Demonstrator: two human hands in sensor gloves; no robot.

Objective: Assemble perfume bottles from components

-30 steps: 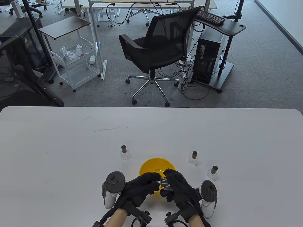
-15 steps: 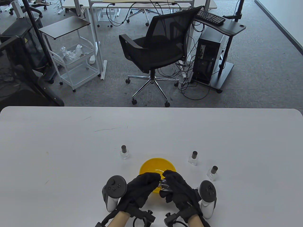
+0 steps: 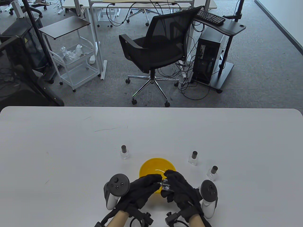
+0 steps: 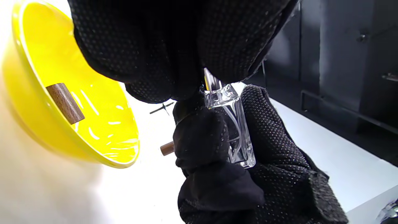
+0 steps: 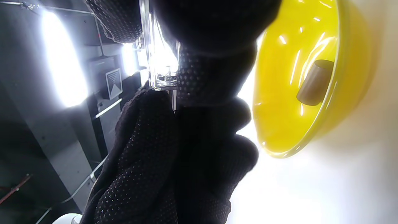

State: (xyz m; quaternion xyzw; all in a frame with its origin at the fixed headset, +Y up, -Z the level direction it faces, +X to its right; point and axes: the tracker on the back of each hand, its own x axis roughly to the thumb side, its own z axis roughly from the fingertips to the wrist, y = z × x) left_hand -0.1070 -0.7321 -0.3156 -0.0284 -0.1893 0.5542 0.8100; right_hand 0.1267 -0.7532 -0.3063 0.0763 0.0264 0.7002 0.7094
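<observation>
Gripping a clear glass bottle (image 3: 166, 185) over the near rim of the yellow bowl (image 3: 151, 165), the right hand (image 3: 181, 189) is met at the bottle's neck by the left hand (image 3: 140, 189), whose fingertips (image 4: 186, 77) are pinched on a part hidden there. One wooden cap (image 4: 65, 103) is seen inside the bowl. Three capped bottles (image 3: 124, 152) are stood on the table (image 3: 71, 153) around it.

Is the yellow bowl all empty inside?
No, the yellow bowl has a small wooden cap lying inside it, seen in the left wrist view.
</observation>
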